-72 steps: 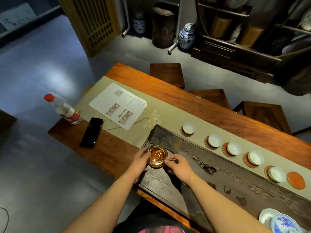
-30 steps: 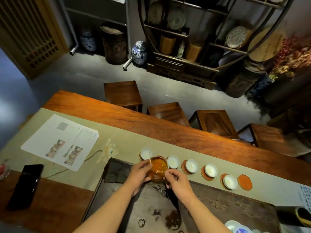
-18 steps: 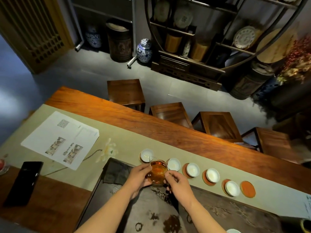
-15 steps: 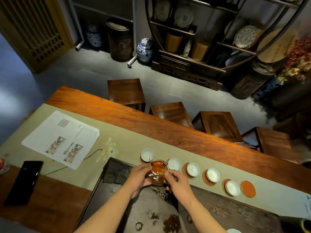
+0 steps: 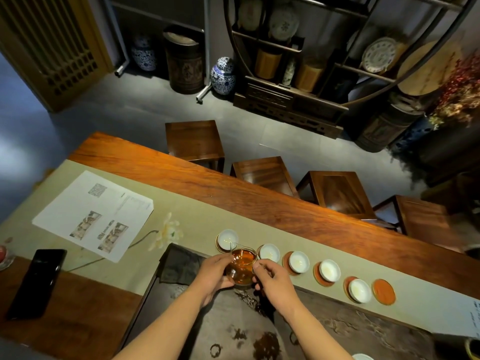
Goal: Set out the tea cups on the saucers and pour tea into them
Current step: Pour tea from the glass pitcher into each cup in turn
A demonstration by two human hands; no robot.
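Observation:
A glass pitcher (image 5: 241,266) of amber tea is held between my left hand (image 5: 213,274), cupped on its side, and my right hand (image 5: 270,279), pinching its handle. Its spout tilts over the leftmost white cup (image 5: 227,237), and a thin stream runs into that cup. Several more white cups stand on orange saucers in a row to the right, from the second cup (image 5: 269,252) to the last cup (image 5: 359,290). One orange saucer (image 5: 384,292) at the right end carries no cup.
A dark stone tea tray (image 5: 337,331) lies under my arms, with a dark cloth (image 5: 179,266) at its left. A paper sheet (image 5: 93,216), a black phone (image 5: 37,281) and a fabric flower (image 5: 167,231) lie left. Wooden stools (image 5: 193,140) stand beyond the table.
My view swung right along the table. Both hands carried the pitcher from the tray's left end up to the cup row, and it now tips over the leftmost cup.

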